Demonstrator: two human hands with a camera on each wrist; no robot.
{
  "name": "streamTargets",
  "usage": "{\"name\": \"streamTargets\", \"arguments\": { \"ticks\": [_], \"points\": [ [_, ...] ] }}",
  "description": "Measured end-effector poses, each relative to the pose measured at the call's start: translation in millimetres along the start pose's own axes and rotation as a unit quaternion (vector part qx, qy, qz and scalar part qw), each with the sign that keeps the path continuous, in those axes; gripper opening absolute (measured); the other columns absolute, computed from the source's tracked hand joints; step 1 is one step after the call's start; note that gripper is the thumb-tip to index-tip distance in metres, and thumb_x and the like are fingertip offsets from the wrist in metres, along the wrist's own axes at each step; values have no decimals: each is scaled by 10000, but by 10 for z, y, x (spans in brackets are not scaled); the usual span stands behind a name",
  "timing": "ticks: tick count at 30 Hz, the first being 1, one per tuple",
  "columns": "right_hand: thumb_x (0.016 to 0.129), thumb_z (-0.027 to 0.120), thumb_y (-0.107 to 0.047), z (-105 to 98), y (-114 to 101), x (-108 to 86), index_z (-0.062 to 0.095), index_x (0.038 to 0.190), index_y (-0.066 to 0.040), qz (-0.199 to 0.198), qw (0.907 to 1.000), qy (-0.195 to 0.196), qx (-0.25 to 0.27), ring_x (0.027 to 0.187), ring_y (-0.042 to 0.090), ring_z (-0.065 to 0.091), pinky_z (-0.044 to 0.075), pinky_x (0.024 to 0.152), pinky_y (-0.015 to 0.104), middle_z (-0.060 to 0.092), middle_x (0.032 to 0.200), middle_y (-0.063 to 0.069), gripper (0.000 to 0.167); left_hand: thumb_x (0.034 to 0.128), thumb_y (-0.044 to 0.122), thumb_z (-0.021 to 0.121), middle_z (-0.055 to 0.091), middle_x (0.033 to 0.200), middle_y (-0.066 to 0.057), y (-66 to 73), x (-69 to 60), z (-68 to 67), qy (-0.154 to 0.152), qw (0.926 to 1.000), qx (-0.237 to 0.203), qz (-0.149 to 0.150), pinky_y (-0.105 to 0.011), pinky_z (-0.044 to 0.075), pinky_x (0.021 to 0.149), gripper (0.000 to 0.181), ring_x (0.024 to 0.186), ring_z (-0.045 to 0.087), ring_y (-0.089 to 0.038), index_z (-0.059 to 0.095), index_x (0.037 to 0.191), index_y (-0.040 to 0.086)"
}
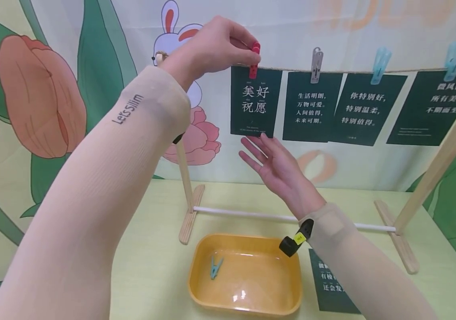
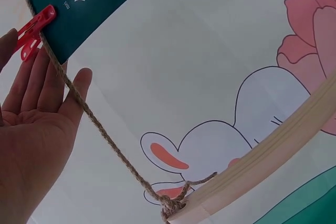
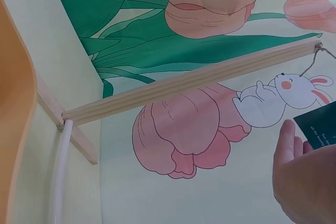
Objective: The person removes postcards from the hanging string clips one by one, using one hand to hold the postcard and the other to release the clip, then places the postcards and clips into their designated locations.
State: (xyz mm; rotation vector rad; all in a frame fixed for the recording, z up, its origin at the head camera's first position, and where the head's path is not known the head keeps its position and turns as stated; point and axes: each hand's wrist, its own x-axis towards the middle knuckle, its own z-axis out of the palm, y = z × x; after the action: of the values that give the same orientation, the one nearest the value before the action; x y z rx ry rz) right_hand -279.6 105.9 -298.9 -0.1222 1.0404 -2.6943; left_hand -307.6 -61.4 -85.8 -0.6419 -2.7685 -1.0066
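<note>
My left hand [image 1: 222, 46] pinches a red clothespin [image 1: 254, 66] at the twine, over the top edge of a dark green card [image 1: 256, 100] with white characters. In the left wrist view the red clothespin [image 2: 37, 30] sits across the twine [image 2: 105, 135] and the card's edge [image 2: 79, 14]. Below the card, my right hand [image 1: 278, 171] is palm up with its fingers extended, the fingertips at the card's bottom edge. The right wrist view shows part of the right hand [image 3: 304, 182] beside the card's corner [image 3: 320, 124].
Three more cards hang to the right under a grey clothespin [image 1: 316, 65] and two light blue ones. A wooden stand [image 1: 440, 155] holds the twine. On the table, a yellow tray [image 1: 248, 306] contains a teal clothespin [image 1: 215, 268]; another card [image 1: 332, 293] lies right of it, partly behind my sleeve.
</note>
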Motion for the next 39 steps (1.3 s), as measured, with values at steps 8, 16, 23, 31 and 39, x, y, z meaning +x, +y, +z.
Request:
{"name": "streamTargets", "arguments": {
  "ticks": [8, 16, 23, 31, 39],
  "points": [
    [1107, 598, -223, -9, 18, -30, 638, 1432, -228, -157, 9989, 40, -432, 1383, 268, 604, 532, 1089, 453, 694, 1364, 54, 327, 1038, 345, 721, 742, 1311, -47, -6, -31, -6, -9, 9999, -151, 20, -304, 481, 1120, 458, 1155, 672, -191, 659, 1448, 150],
    [1110, 586, -222, -22, 18, -59, 688, 1390, -207, -333, 9970, 71, -691, 1317, 248, 658, 581, 1001, 407, 768, 1239, 22, 298, 1029, 319, 738, 749, 1265, -55, 1, -47, 15, 129, 9989, -442, 85, -281, 504, 1085, 420, 1137, 669, -200, 697, 1411, 150],
    [1102, 607, -223, -22, 21, -99, 688, 1409, -185, -304, 9968, -46, -732, 1270, 236, 692, 585, 995, 407, 780, 1230, 30, 320, 1020, 305, 745, 745, 1287, -62, -8, -59, 30, 387, 9960, -809, 55, -256, 508, 1079, 407, 1165, 671, -218, 722, 1398, 156],
    [1111, 591, -222, -46, 31, -141, 673, 1389, -168, -281, 9944, -103, -1015, 1268, 228, 691, 586, 996, 396, 767, 1243, 38, 295, 1008, 244, 759, 770, 1247, -70, -34, -97, 40, 568, 9901, -1273, 146, -230, 495, 1088, 378, 1165, 726, -178, 741, 1367, 128],
    [1116, 583, -219, -75, 39, -158, 669, 1380, -158, -309, 9922, -122, -1204, 1268, 225, 691, 581, 1010, 394, 762, 1235, 38, 284, 1014, 250, 750, 777, 1251, -55, -33, -115, 39, 782, 9868, -1406, 202, -220, 499, 1077, 367, 1177, 713, -167, 746, 1363, 136]
  ]
}}
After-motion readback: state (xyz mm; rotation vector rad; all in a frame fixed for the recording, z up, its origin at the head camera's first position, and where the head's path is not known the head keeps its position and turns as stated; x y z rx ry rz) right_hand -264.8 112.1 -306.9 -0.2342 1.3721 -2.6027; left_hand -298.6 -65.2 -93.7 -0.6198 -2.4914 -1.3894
